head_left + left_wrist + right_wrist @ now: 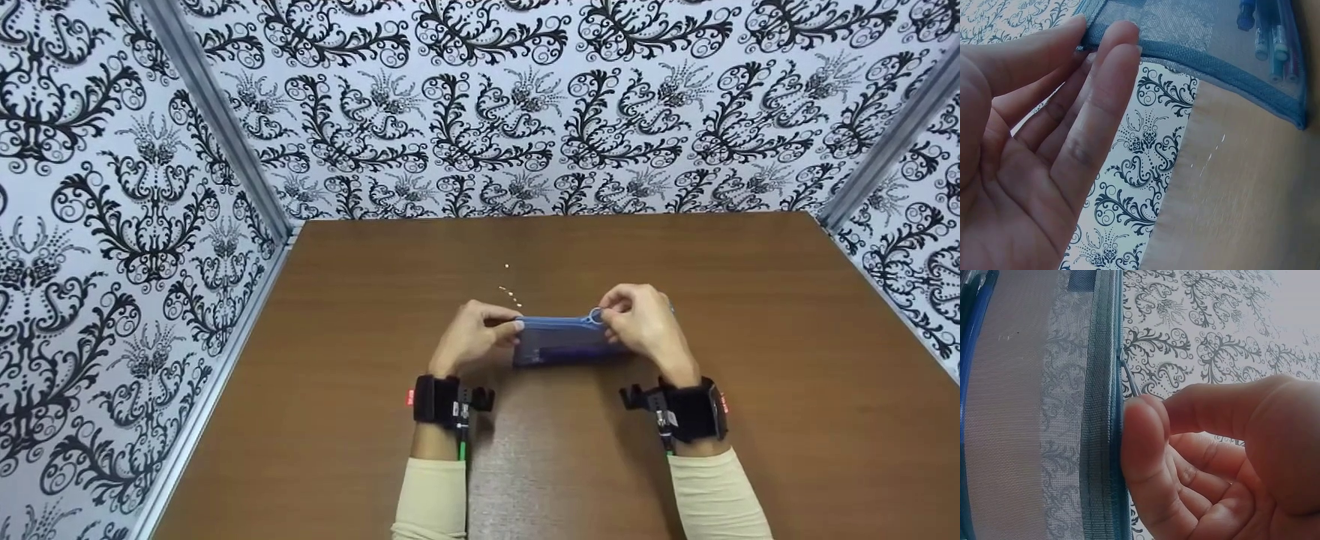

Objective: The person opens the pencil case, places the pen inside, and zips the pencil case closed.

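A blue mesh zipper pouch (562,341) is held up between both hands above the brown table. My left hand (476,334) pinches its top left corner between thumb and fingers. My right hand (641,319) pinches the ring-shaped zipper pull (596,315) near the right end of the zipper (1107,439). Through the mesh in the left wrist view, several pens (1278,48) lie along the bottom of the pouch. The thumb and index finger hide part of the pull in the right wrist view.
Several small pale specks (510,292) lie on the brown table (360,285) beyond the pouch. Black-and-white patterned walls (495,112) with grey metal corner posts (217,112) stand behind and at both sides. Each wrist wears a black strap (694,409) with a camera mount.
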A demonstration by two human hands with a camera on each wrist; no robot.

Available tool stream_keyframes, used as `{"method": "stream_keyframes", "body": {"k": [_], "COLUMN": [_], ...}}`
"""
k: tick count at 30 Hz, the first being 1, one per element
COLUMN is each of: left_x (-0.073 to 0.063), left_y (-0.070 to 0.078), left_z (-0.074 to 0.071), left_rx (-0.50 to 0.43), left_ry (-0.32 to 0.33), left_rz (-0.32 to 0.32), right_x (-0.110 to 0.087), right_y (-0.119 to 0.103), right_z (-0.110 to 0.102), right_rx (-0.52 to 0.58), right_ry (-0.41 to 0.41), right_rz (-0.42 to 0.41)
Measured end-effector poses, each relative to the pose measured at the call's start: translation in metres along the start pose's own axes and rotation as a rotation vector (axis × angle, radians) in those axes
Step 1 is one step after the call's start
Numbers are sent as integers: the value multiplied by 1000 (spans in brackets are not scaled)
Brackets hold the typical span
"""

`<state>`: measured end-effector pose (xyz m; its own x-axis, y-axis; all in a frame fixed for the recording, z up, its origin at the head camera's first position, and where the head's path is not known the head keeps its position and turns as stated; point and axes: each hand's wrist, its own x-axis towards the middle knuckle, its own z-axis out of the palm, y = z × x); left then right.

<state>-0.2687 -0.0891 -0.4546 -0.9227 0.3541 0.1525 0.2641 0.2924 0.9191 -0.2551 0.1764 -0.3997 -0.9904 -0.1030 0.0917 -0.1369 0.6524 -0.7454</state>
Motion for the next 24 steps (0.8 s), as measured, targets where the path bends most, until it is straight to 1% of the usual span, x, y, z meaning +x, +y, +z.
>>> {"method": "stream_keyframes", "body": {"k": [7,11,14,17,20,24], "left_x": [0,0,0,-1,0,1], "left_y": [1,-1,-2,-1,-2,-3], "left_z": [0,0,-1,-3,-4,-4], "left_rx": [8,-3,-11,-8,-15,-27], "left_ry": [2,-6,-4,12,19,16], "left_rz": [-3,0,-11,-24,-20,-6], "right_x": [0,0,1,1,1,1], "right_y": [-1,0,2,3,5,6], "right_z": [-2,-2,-4,-7,-9,-11], "right_rx": [7,10,-11,-26,-26,-17], "right_ry": [-17,-22,-17,0,8,-6], "right_rz": [18,23,21,21,16,12]}}
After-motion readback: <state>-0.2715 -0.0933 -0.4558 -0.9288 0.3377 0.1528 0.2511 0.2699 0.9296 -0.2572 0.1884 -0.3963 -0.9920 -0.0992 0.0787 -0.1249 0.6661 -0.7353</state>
